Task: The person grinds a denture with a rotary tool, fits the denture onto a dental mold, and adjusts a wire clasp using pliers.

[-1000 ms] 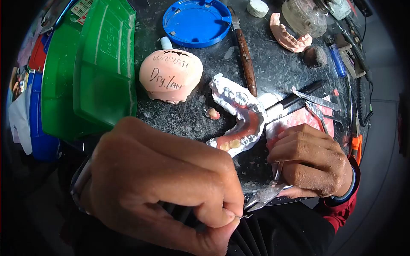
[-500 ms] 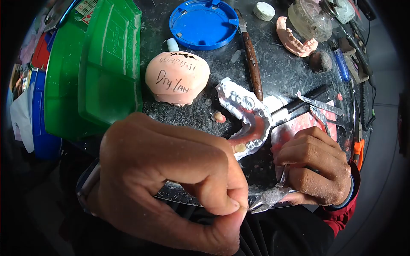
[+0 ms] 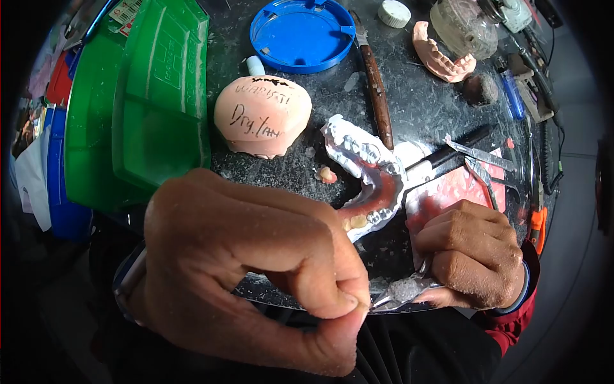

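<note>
My right hand [image 3: 476,256] is wrapped round small metal pliers [image 3: 403,292], whose jaws point left. My left hand [image 3: 256,256] pinches thumb and forefinger together right at the plier tips. Whatever lies between those fingertips is too small or hidden to name. Just beyond the left hand, a white dental cast [image 3: 350,144] lies on the bench, with metal clasps and a reddish wax base on it. One end of the cast is partly covered by the left hand. A sheet of pink wax [image 3: 441,192] lies beyond the right hand.
A green bin [image 3: 96,128] stands at the left. Farther back are a pink plaster model [image 3: 262,118] with handwriting, a blue lid [image 3: 300,38], a brown-handled knife [image 3: 377,96], a pink arch cast [image 3: 441,61] and a glass burner [image 3: 464,29]. Metal tweezers [image 3: 480,159] lie by the wax.
Both hands stay together at the plier tips. My left hand has shifted slightly left, and the right-hand knuckles and pliers have tilted a little. The bench things keep their places.
</note>
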